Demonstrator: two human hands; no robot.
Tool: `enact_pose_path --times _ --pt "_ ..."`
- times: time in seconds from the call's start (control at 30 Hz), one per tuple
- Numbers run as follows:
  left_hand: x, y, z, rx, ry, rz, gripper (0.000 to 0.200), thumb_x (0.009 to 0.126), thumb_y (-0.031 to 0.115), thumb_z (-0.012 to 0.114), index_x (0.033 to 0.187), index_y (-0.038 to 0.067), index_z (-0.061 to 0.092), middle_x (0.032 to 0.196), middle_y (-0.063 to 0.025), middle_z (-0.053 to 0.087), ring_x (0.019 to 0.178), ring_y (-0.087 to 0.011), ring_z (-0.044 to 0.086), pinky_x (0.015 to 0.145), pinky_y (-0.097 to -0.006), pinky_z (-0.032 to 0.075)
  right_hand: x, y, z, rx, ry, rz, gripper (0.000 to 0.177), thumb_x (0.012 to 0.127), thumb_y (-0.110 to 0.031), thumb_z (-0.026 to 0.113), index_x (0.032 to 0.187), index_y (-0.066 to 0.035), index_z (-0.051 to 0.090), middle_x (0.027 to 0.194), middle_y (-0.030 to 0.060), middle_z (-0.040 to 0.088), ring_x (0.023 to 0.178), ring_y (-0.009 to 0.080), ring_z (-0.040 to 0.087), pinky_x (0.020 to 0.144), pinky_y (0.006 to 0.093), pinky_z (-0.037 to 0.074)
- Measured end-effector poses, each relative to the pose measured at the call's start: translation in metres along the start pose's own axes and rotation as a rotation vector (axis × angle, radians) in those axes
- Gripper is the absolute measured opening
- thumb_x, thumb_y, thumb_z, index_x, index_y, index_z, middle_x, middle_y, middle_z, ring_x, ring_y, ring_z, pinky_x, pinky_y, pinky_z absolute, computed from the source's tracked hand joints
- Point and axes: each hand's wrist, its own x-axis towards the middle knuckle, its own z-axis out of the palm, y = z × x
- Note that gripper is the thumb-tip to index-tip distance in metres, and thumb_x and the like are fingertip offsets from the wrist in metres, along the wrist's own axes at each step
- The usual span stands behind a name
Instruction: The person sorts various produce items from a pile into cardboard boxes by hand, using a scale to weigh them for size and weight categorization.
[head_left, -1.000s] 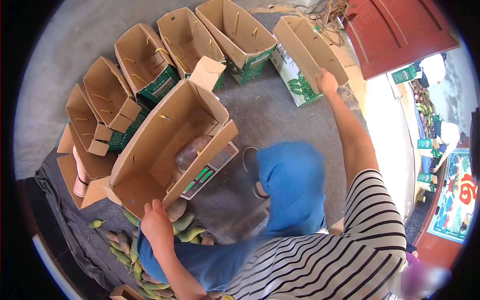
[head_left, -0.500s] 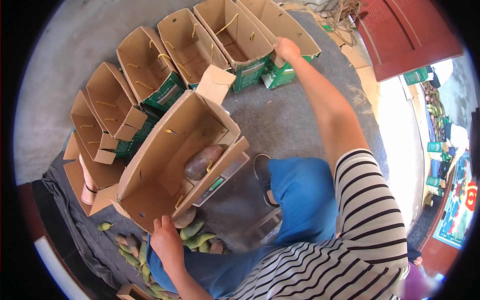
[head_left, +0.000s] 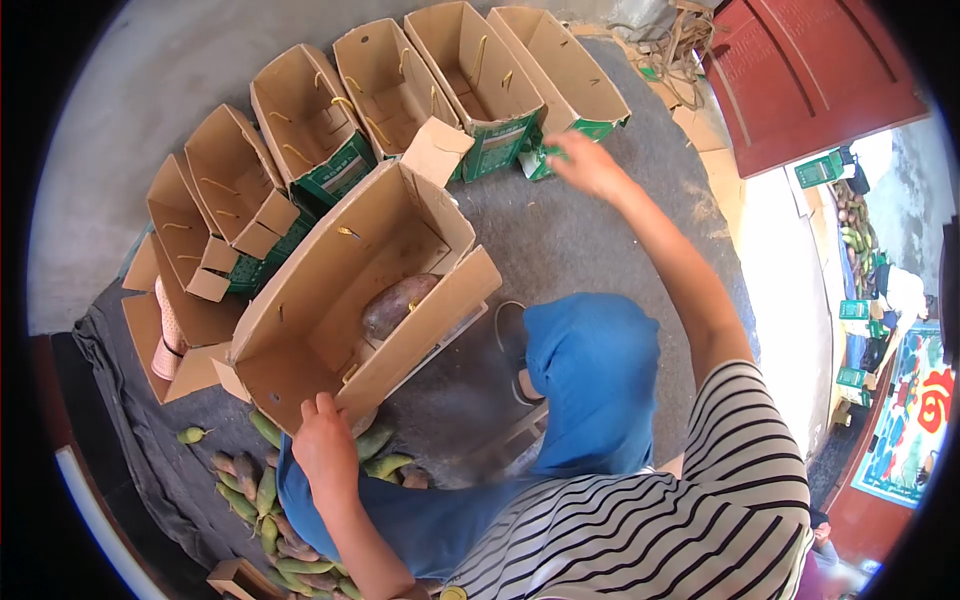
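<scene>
- Currently, the large open carton is steadied at its near end by the left hand, whose fingers are closed over the rim.
- One large purplish root is contained in it, beside the low wall.
- The right hand is extended near the end carton of the curved row; its fingers are loosely parted and nothing is seen held. Whether the carton is touched cannot be told.
- Green and brownish vegetables are scattered below the near end of the large carton.
- Step in hand, as judged: positioning of cartons.
- For any further move, a firm rim hold by the right-hand fingers would be required, with the root kept from rolling.
</scene>
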Motion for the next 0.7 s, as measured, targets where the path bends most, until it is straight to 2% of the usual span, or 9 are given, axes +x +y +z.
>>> enact_pose_path --times 0.03,0.2,0.27,0.3,0.4,0.53,0.6,0.67,0.7 --pt "0.000 0.002 0.000 -0.007 0.007 -0.003 0.022 0.081 0.013 0.061 0.098 0.004 0.051 0.092 -0.0164 0.057 0.078 -0.0362 0.060 0.063 -0.0435 0.048 -0.019 -0.021 -0.012 0.052 -0.110 -0.034 0.035 0.083 -0.020 0.057 0.112 -0.001 0.057 0.115 0.0174 0.056 0.109 0.0331 0.052 0.092 0.0406 0.044" --pt "-0.001 0.010 -0.006 -0.041 0.043 -0.034 0.028 0.080 0.016 0.064 0.101 0.004 0.051 0.097 -0.0160 0.055 0.079 -0.0359 0.061 0.064 -0.0429 0.049 -0.079 -0.137 -0.073 -0.086 -0.138 -0.418 0.033 0.080 -0.019 0.058 0.108 -0.002 0.058 0.105 0.0163 0.059 0.100 0.0330 0.057 0.086 0.0414 0.046" --pt "-0.003 0.012 -0.003 -0.077 0.137 0.025 0.028 0.081 0.018 0.063 0.103 0.004 0.050 0.100 -0.0159 0.054 0.076 -0.0350 0.062 0.062 -0.0419 0.050 -0.097 -0.188 -0.081 -0.055 -0.086 -0.591 0.027 0.078 -0.019 0.059 0.100 -0.003 0.058 0.091 0.0143 0.059 0.090 0.0317 0.059 0.080 0.0422 0.047" --pt "-0.004 0.013 -0.004 -0.095 0.186 0.049 0.029 0.082 0.019 0.063 0.103 0.003 0.050 0.102 -0.0158 0.053 0.075 -0.0345 0.063 0.061 -0.0414 0.051 -0.103 -0.216 -0.086 -0.097 -0.209 -0.632 0.038 0.078 -0.017 0.062 0.113 -0.002 0.056 0.105 0.0145 0.060 0.097 0.0308 0.058 0.085 0.0402 0.047" --pt "-0.010 0.017 -0.021 -0.296 0.478 0.124 0.035 0.082 0.013 0.063 0.114 0.004 0.051 0.113 -0.0172 0.053 0.089 -0.0345 0.059 0.072 -0.0403 0.050 -0.116 -0.270 -0.045 -0.136 -0.200 -0.868 0.034 0.076 -0.017 0.059 0.106 -0.001 0.057 0.095 0.0119 0.061 0.091 0.0275 0.060 0.078 0.0368 0.048" --pt "-0.036 -0.012 -0.048 -0.467 0.820 0.054 0.035 0.085 0.009 0.061 0.119 0.003 0.053 0.117 -0.0138 0.054 0.087 -0.0241 0.058 0.075 -0.0327 0.048 -0.113 -0.309 0.003 -0.330 -0.418 -0.817 0.033 0.074 -0.019 0.062 0.102 -0.003 0.058 0.096 0.0119 0.060 0.092 0.0281 0.059 0.076 0.0357 0.047" --pt "-0.052 -0.054 -0.034 -0.525 0.922 -0.087 0.033 0.087 0.008 0.059 0.118 0.002 0.054 0.115 -0.0145 0.054 0.088 -0.0237 0.058 0.076 -0.0311 0.047 -0.105 -0.297 0.017 -0.200 -0.343 -0.807 0.036 0.073 -0.023 0.067 0.102 -0.003 0.059 0.098 0.0123 0.060 0.095 0.0292 0.057 0.078 0.0395 0.046" --pt "-0.074 -0.107 -0.007 -0.598 0.886 -0.229 0.027 0.087 0.008 0.057 0.114 0.001 0.056 0.110 -0.0165 0.056 0.088 -0.0276 0.057 0.076 -0.0352 0.047 -0.097 -0.283 0.034 -0.182 -0.340 -0.798 0.052 0.070 -0.027 0.073 0.112 -0.003 0.054 0.100 0.0142 0.059 0.099 0.0314 0.055 0.084 0.0417 0.045" --pt "-0.084 -0.139 0.020 -0.416 0.825 -0.284 0.027 0.087 0.010 0.057 0.112 0.001 0.056 0.109 -0.0175 0.057 0.090 -0.0299 0.057 0.076 -0.0378 0.047 -0.093 -0.283 0.036 -0.270 -0.457 -0.734 0.057 0.069 -0.025 0.074 0.116 -0.002 0.051 0.101 0.0145 0.058 0.102 0.0313 0.054 0.086 0.0400 0.044"
